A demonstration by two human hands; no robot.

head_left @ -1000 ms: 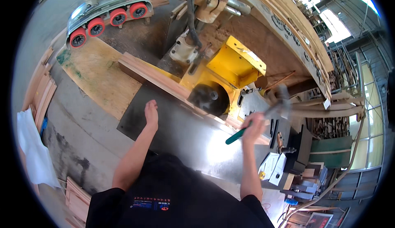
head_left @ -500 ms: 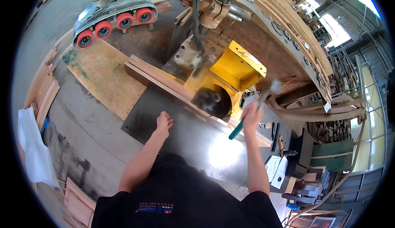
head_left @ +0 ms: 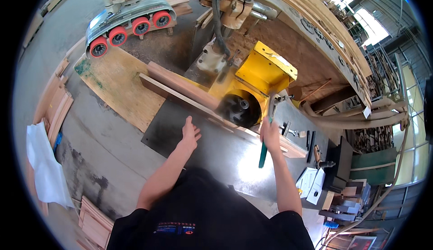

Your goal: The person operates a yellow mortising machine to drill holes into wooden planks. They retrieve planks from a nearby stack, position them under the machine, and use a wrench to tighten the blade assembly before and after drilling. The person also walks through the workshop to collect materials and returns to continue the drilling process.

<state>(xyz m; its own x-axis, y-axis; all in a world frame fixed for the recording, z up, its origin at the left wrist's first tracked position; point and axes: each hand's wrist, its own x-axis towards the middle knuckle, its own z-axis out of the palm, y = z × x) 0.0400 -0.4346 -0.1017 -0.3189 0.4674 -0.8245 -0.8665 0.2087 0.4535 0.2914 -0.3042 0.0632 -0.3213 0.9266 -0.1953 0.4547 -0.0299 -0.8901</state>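
My left hand (head_left: pixel 191 135) hangs open, fingers apart, over the dark metal machine table (head_left: pixel 167 132), just short of a long wooden fence (head_left: pixel 176 90). My right hand (head_left: pixel 270 136) grips the green handle of a hammer (head_left: pixel 263 155), held upright near the fence's right part; its head, pointing away from me, is hard to make out against the machine. Behind the fence sit a round black cutter head (head_left: pixel 235 110) and a yellow metal housing (head_left: pixel 261 69), standing open.
A feeder with red rollers (head_left: pixel 141 25) hangs upper left above a plywood board (head_left: pixel 110 85). Stacked boards (head_left: pixel 58 119) lie at left. At right are loose tools (head_left: pixel 315 153), a white paper (head_left: pixel 311 182) and hoses (head_left: pixel 361 121).
My left hand has moved right and its fingers have spread. My right hand has shifted slightly left, and the hammer has swung from slanting right to upright.
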